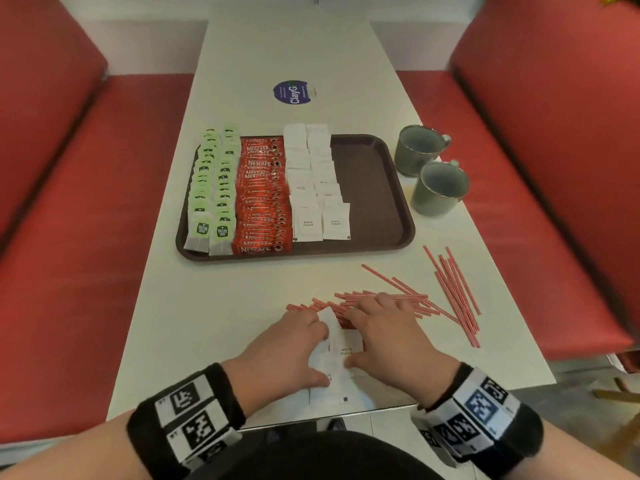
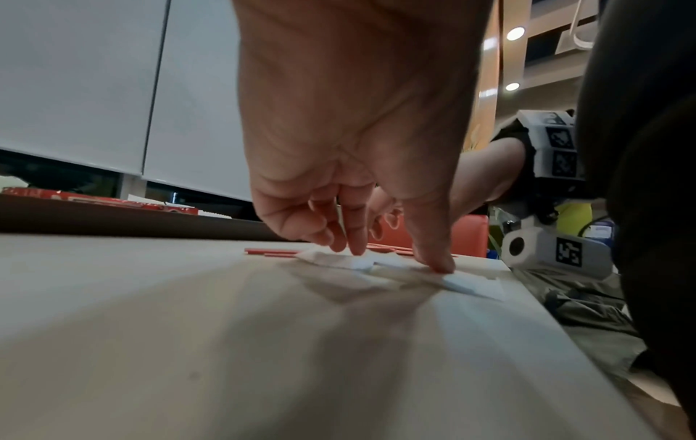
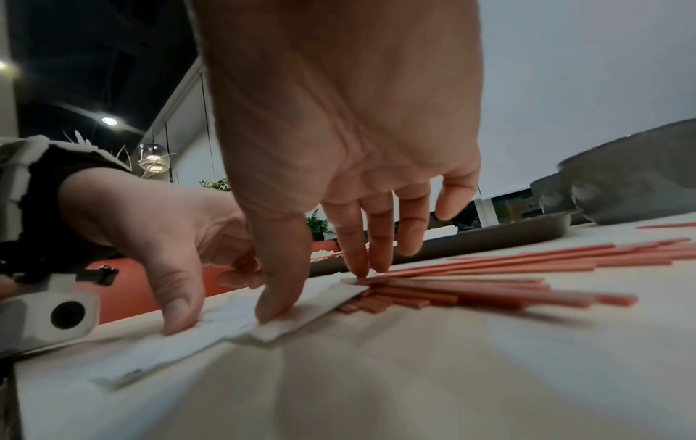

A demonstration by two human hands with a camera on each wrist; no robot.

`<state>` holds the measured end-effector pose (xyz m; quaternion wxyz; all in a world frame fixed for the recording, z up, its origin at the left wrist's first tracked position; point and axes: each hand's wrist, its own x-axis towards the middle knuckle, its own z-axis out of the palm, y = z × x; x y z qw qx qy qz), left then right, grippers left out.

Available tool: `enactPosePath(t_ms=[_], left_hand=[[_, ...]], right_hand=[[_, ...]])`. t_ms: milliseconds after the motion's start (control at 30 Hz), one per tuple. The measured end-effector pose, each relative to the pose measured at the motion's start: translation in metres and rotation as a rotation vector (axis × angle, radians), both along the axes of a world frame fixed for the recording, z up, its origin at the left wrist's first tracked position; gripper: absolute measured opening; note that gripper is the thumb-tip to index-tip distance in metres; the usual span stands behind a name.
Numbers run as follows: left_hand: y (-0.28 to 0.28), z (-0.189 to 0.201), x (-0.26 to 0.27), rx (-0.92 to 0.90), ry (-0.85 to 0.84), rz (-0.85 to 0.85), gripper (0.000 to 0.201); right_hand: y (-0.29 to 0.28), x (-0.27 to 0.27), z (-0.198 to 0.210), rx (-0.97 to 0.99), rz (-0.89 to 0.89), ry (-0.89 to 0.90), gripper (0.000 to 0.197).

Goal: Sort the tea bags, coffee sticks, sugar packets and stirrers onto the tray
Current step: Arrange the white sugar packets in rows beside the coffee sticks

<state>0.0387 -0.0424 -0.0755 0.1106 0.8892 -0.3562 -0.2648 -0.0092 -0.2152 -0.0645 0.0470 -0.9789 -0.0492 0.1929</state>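
Head: left hand (image 1: 287, 344) and right hand (image 1: 384, 330) over loose sugar packets (image 1: 334, 375) on worktop (image 1: 214, 327), near the tray (image 1: 377, 188).
Left wrist: fingers pinch a packet.
Right wrist: straight fingers press packets beside stirrers (image 3: 489, 285).

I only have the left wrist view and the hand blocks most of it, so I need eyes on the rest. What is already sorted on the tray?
Observer: The tray holds green tea bags, red coffee sticks and white sugar packets, each in columns; its right part is bare.
Operator: And the stirrers?
Observer: The stirrers all lie on the table, none on the tray.
Operator: What is the right hand doing?
Observer: The right hand presses the loose sugar packets with its thumb, while its fingertips touch the stirrers.
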Motion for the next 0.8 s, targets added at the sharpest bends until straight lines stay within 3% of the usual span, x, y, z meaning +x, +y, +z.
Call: enactPosePath(t_ms=[200,400,500,600,700,800], left_hand=[[0.002,-0.004,-0.002,-0.004,-0.023,0.008,0.041],[0.005,-0.006,0.000,-0.021,-0.050,0.010,0.012],[0.006,-0.003,0.001,-0.070,-0.062,0.048,0.009],[0.015,0.004,0.005,-0.142,0.007,0.199,0.007],[0.031,0.010,0.012,-0.220,0.101,0.340,0.019],[0.046,0.020,0.022,-0.310,0.081,0.454,0.019]], right_hand=[[0.003,0.006,-0.004,0.018,-0.029,-0.018,0.054],[0.001,0.009,-0.006,0.151,-0.177,0.029,0.035],[-0.003,0.009,-0.005,0.179,-0.226,0.012,0.040],[-0.006,0.008,-0.004,0.171,-0.224,0.015,0.048],[-0.006,0.009,-0.003,0.159,-0.205,0.026,0.049],[-0.006,0.011,-0.004,0.157,-0.205,0.028,0.044]])
